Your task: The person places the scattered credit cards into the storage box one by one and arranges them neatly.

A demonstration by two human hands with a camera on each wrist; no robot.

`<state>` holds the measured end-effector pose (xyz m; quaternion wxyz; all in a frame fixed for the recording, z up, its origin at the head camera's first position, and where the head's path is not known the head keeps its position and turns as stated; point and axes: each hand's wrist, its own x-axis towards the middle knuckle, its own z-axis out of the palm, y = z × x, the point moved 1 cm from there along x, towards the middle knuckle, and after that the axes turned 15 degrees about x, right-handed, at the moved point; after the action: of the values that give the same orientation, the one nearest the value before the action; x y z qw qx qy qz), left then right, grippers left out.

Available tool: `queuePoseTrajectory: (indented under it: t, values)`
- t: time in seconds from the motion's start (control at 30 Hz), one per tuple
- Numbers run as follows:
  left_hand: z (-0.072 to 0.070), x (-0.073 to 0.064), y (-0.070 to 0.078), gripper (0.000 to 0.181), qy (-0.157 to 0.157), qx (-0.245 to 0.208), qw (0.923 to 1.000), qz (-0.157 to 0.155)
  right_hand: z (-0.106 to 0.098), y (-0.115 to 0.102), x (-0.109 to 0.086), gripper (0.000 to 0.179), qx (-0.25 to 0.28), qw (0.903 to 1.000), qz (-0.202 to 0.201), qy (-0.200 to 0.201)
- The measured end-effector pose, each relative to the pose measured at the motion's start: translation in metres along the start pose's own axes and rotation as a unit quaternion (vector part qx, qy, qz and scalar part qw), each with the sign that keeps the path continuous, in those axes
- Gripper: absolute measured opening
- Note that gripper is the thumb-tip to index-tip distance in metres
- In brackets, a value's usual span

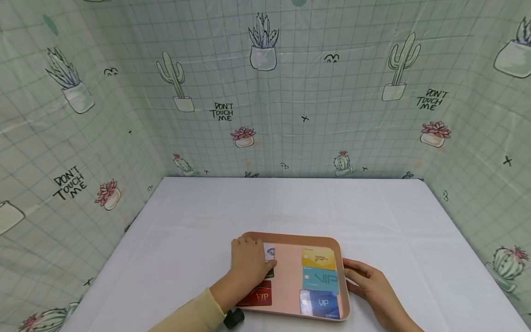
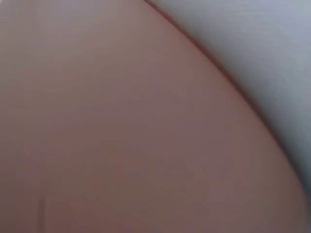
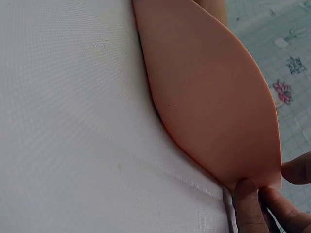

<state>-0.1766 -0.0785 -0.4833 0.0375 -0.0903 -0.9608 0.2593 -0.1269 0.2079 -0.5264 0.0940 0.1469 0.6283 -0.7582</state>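
A shallow pink tray (image 1: 286, 276) lies near the table's front edge. My left hand (image 1: 248, 260) is over its left side, thumb pointing inward and fingers bent toward the far-left corner; their tips are hidden. Beneath that hand, two cards are partly covered, and a red VIP card (image 1: 262, 295) lies nearer me. Along the tray's right side are a yellow card (image 1: 318, 259), a teal VIP card (image 1: 320, 279) and a blue VIP card (image 1: 319, 304). My right hand (image 1: 371, 286) touches the tray's right outer wall (image 3: 209, 87) with extended fingers (image 3: 247, 201).
White cloth covers the table (image 1: 290, 203). Cactus-printed fabric (image 1: 298, 92) hangs behind it and on both sides. Close by my left wrist, at the tray's front-left corner, is a small black object (image 1: 234, 318). The left wrist view is mostly filled by the blurred pink tray wall.
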Motion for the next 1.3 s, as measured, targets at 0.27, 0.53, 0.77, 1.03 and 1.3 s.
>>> queuePoseTrajectory:
  t: [0.27, 0.53, 0.77, 1.03, 1.3]
  values:
    - [0.003, -0.007, -0.010, 0.084, -0.005, -0.024, 0.9996, 0.011, 0.000, -0.001, 0.000, 0.056, 0.001, 1.0000, 0.006, -0.004]
    - [0.001, -0.014, -0.020, 0.056, 0.053, -0.038, 0.9942, 0.085, 0.001, 0.000, -0.001, 0.057, -0.004, 1.0000, 0.003, -0.008]
    - [0.001, -0.018, -0.023, 0.028, 0.078, -0.033, 0.9895, 0.117, 0.000, -0.001, -0.001, 0.058, -0.008, 1.0000, 0.006, -0.002]
    - [-0.009, -0.039, -0.031, 0.032, 0.046, -0.086, 0.9852, 0.141, 0.002, 0.002, -0.002, 0.057, -0.002, 0.9999, 0.014, -0.005]
    - [-0.015, -0.056, -0.032, 0.029, 0.015, -0.043, 0.9831, 0.177, 0.001, 0.000, 0.000, 0.058, -0.007, 1.0000, 0.004, 0.001]
